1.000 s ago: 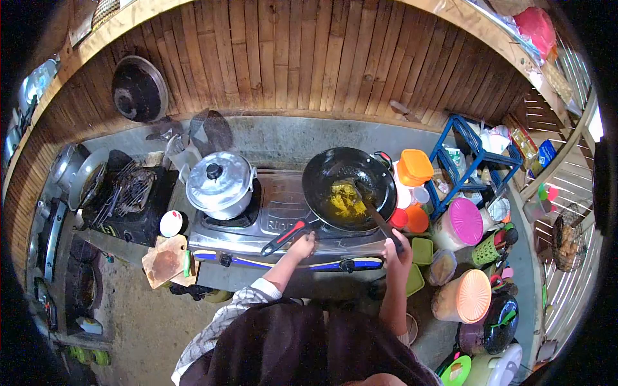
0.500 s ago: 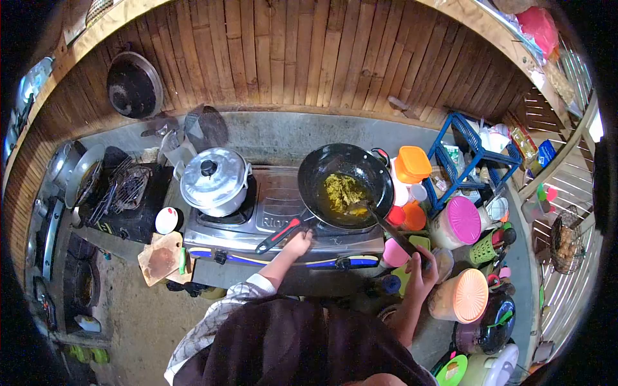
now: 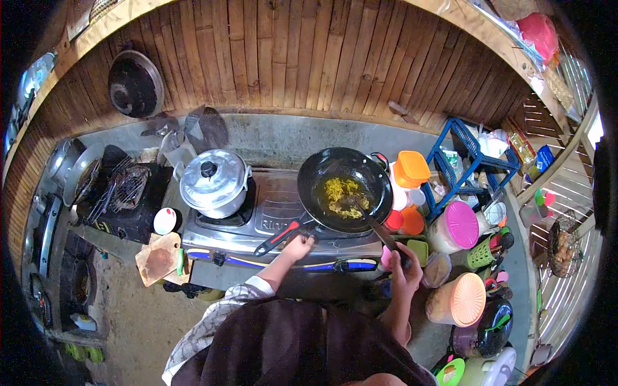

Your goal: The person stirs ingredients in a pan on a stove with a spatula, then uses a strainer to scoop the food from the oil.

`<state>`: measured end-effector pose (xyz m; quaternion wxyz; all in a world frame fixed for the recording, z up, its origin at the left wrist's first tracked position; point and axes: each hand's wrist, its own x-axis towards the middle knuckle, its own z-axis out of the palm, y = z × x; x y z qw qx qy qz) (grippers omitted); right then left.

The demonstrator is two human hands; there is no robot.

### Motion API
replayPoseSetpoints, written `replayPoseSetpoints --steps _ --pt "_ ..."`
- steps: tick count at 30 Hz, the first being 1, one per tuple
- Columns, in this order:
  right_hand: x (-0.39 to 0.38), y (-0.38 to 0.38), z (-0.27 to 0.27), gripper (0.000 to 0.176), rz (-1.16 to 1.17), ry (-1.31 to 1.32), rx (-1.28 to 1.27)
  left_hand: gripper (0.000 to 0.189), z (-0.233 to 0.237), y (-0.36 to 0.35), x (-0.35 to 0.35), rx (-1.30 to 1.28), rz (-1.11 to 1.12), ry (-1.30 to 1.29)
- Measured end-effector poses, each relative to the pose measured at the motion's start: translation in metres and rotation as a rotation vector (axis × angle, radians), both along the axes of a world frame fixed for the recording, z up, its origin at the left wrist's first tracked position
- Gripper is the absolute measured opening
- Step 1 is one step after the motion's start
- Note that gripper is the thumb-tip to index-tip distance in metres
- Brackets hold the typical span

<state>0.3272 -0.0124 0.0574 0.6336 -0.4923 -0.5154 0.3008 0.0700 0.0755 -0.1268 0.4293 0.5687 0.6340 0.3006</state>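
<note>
A black wok (image 3: 322,202) stands on the right burner, with shredded yellow-green food (image 3: 341,188) in shiny liquid inside. My right hand (image 3: 405,270) is wrapped around the dark handle of a spatula (image 3: 381,235), whose far end reaches into the food. The spatula's blade is partly hidden in the food. My left hand (image 3: 299,247) is at the stove's front, just right of the wok's red-and-black handle (image 3: 278,238). Its fingers are curled in, with nothing visible in them. The hand appears apart from that handle.
A lidded metal pot (image 3: 215,190) is on the left burner of the gas stove (image 3: 277,199). Cutting boards (image 3: 159,259) with a green-handled knife lie left. Plastic containers (image 3: 458,225) and a blue rack (image 3: 476,154) crowd the right side.
My right hand has moved left and slightly down with the spatula. The food in the wok has been shifted and spread towards the near side. My left hand has hardly moved.
</note>
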Motion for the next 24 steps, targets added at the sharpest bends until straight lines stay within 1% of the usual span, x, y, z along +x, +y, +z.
replayPoseSetpoints --steps 2,3,5,8,9,10,11,12,14,15,19,21,23,24 --pt "-0.013 0.004 0.000 0.024 0.070 0.113 -0.076 0.052 0.001 -0.001 0.000 0.017 0.019 0.018" --pt "-0.017 0.006 0.003 0.026 0.060 0.053 -0.099 0.052 0.004 -0.002 -0.001 0.016 0.020 0.019" --pt "-0.022 0.015 -0.002 0.027 0.072 0.061 -0.086 0.049 0.011 -0.001 -0.002 -0.077 -0.035 0.077" --pt "-0.025 0.027 -0.012 0.029 0.096 0.052 -0.085 0.047 0.022 -0.003 -0.001 -0.112 -0.042 0.057" --pt "-0.026 0.030 -0.014 0.031 0.107 0.037 -0.100 0.047 0.020 -0.003 0.000 -0.110 -0.040 0.057" --pt "-0.028 0.033 -0.013 0.031 0.109 0.038 -0.098 0.048 0.014 -0.004 0.002 -0.033 0.014 0.041" --pt "-0.031 0.036 -0.011 0.032 0.088 0.034 -0.148 0.050 0.008 -0.004 0.002 0.046 0.068 0.024" --pt "-0.032 0.038 -0.011 0.033 0.067 0.030 -0.198 0.050 0.001 -0.001 0.001 0.047 0.069 0.024" --pt "-0.031 0.045 -0.021 0.033 0.061 0.033 -0.206 0.049 -0.014 0.005 0.000 0.033 0.044 0.049" --pt "-0.029 0.047 -0.025 0.032 0.053 0.035 -0.215 0.049 -0.013 0.005 0.000 0.034 0.044 0.048" --pt "-0.019 0.043 -0.034 0.030 0.059 0.029 -0.180 0.048 -0.012 0.007 0.001 -0.012 0.030 0.016" --pt "-0.009 0.039 -0.044 0.026 0.073 0.128 -0.093 0.047 -0.010 0.006 0.001 -0.033 0.029 0.002" --pt "0.008 0.037 -0.055 0.026 0.043 0.092 -0.081 0.047 0.004 0.004 0.002 -0.153 0.041 -0.066" --pt "0.012 0.036 -0.058 0.027 0.013 0.057 -0.067 0.047 0.006 0.003 0.002 -0.157 0.039 -0.065"
